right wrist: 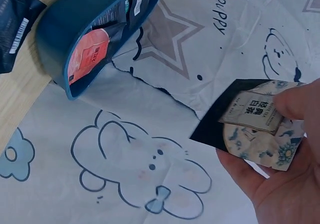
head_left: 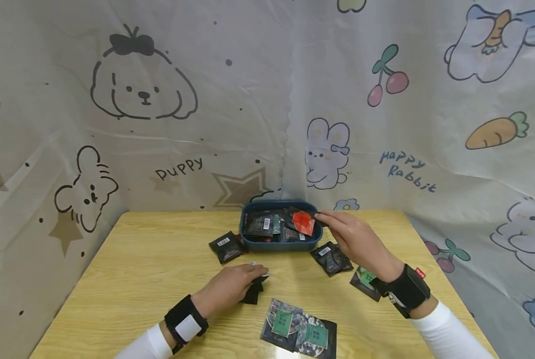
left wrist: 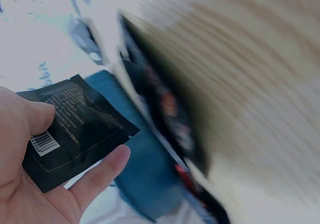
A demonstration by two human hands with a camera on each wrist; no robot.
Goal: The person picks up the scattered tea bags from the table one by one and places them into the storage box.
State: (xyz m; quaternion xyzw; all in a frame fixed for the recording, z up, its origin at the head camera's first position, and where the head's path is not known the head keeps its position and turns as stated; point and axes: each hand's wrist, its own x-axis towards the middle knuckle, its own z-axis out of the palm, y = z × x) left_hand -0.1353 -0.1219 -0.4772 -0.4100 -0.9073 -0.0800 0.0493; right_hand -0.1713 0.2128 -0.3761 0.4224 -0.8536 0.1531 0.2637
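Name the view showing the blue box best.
The head view: the blue box lies fully in frame, packets visible inside. Right wrist crops it at the top; left wrist shows part of its outside.

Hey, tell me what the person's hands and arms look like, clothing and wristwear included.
The left hand and right hand are gloveless. Both arms have white sleeves. The left wrist wears a black band with a white patch; the right, a black strap with a small red tag.
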